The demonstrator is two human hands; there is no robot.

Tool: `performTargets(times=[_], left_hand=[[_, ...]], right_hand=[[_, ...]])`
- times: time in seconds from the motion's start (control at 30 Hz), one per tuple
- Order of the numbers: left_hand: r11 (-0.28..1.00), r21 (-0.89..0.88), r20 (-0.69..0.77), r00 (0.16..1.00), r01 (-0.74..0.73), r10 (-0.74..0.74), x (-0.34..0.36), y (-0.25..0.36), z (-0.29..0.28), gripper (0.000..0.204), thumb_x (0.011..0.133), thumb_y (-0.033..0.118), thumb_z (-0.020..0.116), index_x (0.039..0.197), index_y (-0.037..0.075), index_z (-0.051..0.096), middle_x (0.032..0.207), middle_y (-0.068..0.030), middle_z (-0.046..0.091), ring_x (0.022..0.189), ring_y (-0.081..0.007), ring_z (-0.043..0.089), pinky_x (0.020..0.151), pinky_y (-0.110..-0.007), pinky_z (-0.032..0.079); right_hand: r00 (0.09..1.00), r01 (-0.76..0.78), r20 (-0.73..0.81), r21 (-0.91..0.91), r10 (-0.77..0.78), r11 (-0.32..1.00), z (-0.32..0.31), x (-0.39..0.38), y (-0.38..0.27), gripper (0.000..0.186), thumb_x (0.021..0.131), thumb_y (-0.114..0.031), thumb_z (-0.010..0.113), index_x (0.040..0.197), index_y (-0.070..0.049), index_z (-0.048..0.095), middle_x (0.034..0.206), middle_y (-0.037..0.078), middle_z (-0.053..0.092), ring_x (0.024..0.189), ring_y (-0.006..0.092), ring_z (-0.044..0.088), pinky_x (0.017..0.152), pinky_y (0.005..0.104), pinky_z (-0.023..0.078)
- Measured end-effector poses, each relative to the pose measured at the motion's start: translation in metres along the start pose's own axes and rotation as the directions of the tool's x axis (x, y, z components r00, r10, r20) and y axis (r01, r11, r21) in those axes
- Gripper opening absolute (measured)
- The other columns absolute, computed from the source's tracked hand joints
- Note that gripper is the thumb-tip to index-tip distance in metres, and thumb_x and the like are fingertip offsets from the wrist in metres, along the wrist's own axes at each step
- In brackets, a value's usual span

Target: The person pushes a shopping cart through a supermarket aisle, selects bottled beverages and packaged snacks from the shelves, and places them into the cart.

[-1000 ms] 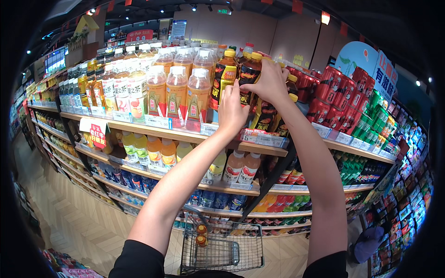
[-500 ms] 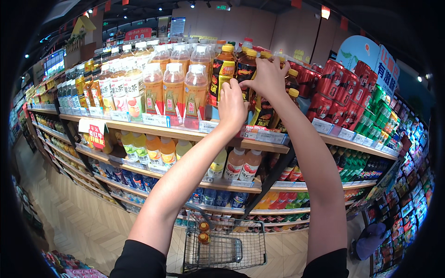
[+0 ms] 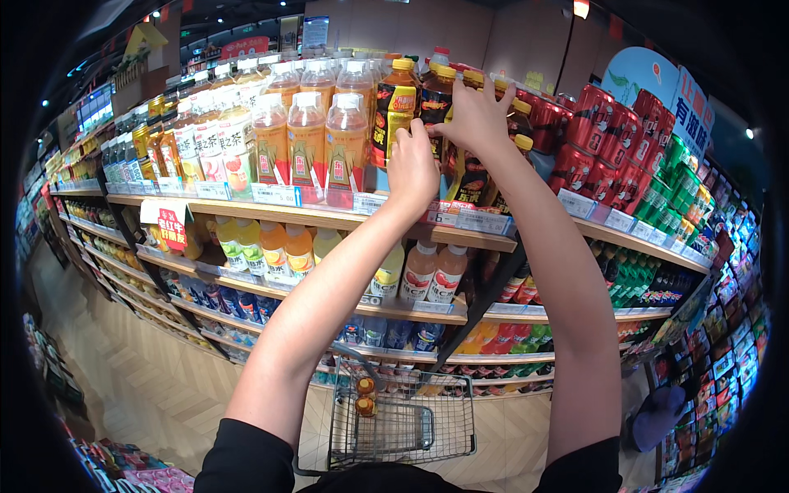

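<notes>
On the top shelf, dark bottles with yellow caps [image 3: 393, 111] stand among bottles of amber drink [image 3: 343, 148]. My left hand [image 3: 412, 168] has curled fingers at the front of these dark bottles, closed on one of them [image 3: 436, 107], though the palm side is hidden. Just right of it, my right hand [image 3: 478, 119] has its fingers spread over the yellow-capped tops and its thumb stretched leftward against a dark bottle; it partly hides the bottles behind it.
Red can packs [image 3: 593, 123] and green packs [image 3: 678, 177] stand to the right. Lower shelves [image 3: 271, 275] hold rows of bottles. A wire shopping cart [image 3: 448, 419] with bottles [image 3: 365, 404] is below my arms on the wooden floor [image 3: 131, 361]. A purple shape [image 3: 657, 415] is at lower right.
The shelves and both hands appear higher in the picture. My right hand's fingers look more spread over the caps; my left hand stays at the same bottles.
</notes>
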State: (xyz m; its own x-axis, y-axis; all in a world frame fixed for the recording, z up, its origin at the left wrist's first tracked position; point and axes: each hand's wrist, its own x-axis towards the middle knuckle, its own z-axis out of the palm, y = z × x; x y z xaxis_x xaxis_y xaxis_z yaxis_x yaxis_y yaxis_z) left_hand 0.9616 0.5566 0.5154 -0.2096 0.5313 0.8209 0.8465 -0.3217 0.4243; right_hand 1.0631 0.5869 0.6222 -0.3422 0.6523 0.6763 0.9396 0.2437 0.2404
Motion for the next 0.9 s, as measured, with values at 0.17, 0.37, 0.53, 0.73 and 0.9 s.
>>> performTargets(times=[0.17,0.37,0.53,0.73,0.9], left_hand=[[1.000,0.020,0.013,1.000,0.020,-0.020,0.002,0.002,-0.002,0.050,0.077,-0.003,0.077,0.117,-0.003,0.046,0.109,-0.0281,0.060,0.100,-0.0464,0.067,0.083,-0.051,0.058],[0.993,-0.033,-0.113,0.987,-0.116,0.111,-0.005,0.010,-0.036,0.041,0.085,0.002,0.071,0.119,-0.004,0.049,0.109,-0.0268,0.060,0.094,-0.0480,0.068,0.078,-0.054,0.058],[0.891,-0.396,-0.204,0.967,-0.222,0.151,-0.077,0.021,-0.101,0.020,0.087,0.005,0.071,0.105,0.001,0.064,0.090,-0.0132,0.067,0.067,-0.0264,0.066,0.059,-0.038,0.052],[0.930,-0.344,0.204,0.977,0.128,-0.059,-0.252,-0.072,-0.097,0.013,0.086,0.003,0.070,0.098,0.003,0.065,0.077,-0.0075,0.065,0.054,-0.0142,0.060,0.050,-0.029,0.047],[0.956,-0.035,0.602,0.770,0.291,-0.213,-0.446,-0.166,-0.037,0.016,0.089,0.015,0.068,0.103,0.007,0.067,0.088,-0.0147,0.070,0.078,-0.0341,0.073,0.068,-0.045,0.059]], right_hand=[[0.994,0.024,-0.110,0.031,-0.021,0.999,0.000,-0.007,0.005,0.082,0.078,-0.048,0.084,0.141,-0.001,0.057,0.132,0.016,0.068,0.151,0.0418,0.035,0.117,0.0773,0.011],[0.807,0.190,-0.583,0.098,-0.098,0.977,-0.026,-0.034,0.004,0.056,0.087,-0.038,0.073,0.134,-0.010,0.064,0.131,0.011,0.069,0.141,0.0366,0.048,0.118,0.0669,0.019],[0.729,0.498,-0.681,0.463,-0.066,0.733,-0.068,-0.128,0.000,0.024,0.083,-0.014,0.070,0.106,-0.007,0.069,0.107,0.011,0.071,0.105,0.0336,0.065,0.094,0.0461,0.048],[0.969,0.234,-0.162,0.848,-0.186,0.476,0.003,-0.305,-0.041,0.015,0.083,-0.002,0.069,0.098,0.000,0.068,0.097,0.016,0.069,0.087,0.0321,0.069,0.078,0.0370,0.055],[0.811,-0.410,0.514,0.840,-0.279,0.354,0.149,-0.464,-0.106,0.020,0.089,-0.011,0.068,0.108,-0.002,0.068,0.106,0.015,0.069,0.095,0.0296,0.071,0.084,0.0400,0.058]])
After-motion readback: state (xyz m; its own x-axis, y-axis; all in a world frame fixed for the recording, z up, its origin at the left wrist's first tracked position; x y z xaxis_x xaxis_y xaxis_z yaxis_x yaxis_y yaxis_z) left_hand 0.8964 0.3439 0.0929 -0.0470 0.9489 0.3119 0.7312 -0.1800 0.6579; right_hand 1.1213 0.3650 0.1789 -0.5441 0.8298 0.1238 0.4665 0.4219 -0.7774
